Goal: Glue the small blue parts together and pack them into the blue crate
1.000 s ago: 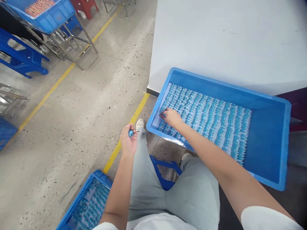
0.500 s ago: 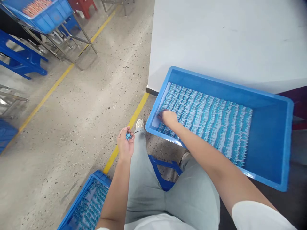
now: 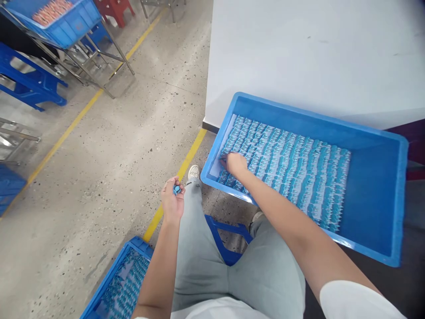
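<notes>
My left hand (image 3: 172,199) hovers over my left knee with its fingers curled around small blue parts (image 3: 177,189). My right hand (image 3: 234,163) reaches into the near left corner of a big blue crate (image 3: 375,195). Its fingertips press down on the rows of small blue parts (image 3: 292,164) that lie on a white sheet inside. Whether the right fingers pinch a part is hidden. A second blue crate (image 3: 109,283) with similar blue parts stands on the floor by my left leg.
A white wall or cabinet side (image 3: 299,53) rises behind the big crate. A yellow line (image 3: 179,177) runs across the speckled floor. At far left stand a blue crate (image 3: 53,17) on a metal frame, blue stools (image 3: 26,84) and a red stool (image 3: 116,9).
My left hand has drifted a little left and down with the blue parts. My right hand stays at the same corner of the crate, with its fingers shifting slightly.
</notes>
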`<action>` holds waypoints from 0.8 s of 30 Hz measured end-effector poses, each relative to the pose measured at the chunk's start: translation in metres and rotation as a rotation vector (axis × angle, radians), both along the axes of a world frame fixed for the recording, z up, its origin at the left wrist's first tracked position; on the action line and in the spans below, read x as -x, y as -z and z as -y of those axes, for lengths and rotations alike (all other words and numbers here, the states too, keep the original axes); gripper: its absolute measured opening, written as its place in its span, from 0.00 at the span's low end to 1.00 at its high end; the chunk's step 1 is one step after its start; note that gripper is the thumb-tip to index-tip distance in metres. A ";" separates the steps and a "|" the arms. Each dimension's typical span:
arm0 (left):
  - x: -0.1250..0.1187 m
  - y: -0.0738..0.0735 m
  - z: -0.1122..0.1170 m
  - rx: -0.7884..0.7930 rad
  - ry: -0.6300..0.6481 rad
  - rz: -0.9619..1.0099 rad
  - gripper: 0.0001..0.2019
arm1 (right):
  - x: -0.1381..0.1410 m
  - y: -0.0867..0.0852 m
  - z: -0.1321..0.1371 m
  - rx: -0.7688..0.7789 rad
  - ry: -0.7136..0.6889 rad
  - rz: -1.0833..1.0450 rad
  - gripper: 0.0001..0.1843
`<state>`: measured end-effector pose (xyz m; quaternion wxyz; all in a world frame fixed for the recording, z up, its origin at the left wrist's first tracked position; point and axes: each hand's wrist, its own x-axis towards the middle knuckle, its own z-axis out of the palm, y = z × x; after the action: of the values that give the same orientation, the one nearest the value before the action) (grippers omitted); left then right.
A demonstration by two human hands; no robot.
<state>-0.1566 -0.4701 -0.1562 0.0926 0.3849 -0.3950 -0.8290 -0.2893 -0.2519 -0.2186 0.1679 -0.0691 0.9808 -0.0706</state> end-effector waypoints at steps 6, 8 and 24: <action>-0.002 0.000 0.000 0.003 -0.002 0.000 0.10 | 0.002 -0.001 0.000 0.008 0.035 0.006 0.17; -0.003 0.000 0.001 0.002 -0.006 0.002 0.10 | 0.002 -0.002 0.002 0.010 0.044 0.012 0.18; -0.005 0.004 -0.001 0.024 0.009 0.015 0.10 | 0.004 -0.003 0.003 0.017 0.089 0.077 0.15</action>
<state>-0.1512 -0.4693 -0.1602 0.0906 0.3881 -0.4074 -0.8217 -0.2932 -0.2548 -0.2154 0.2016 -0.0241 0.9751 -0.0888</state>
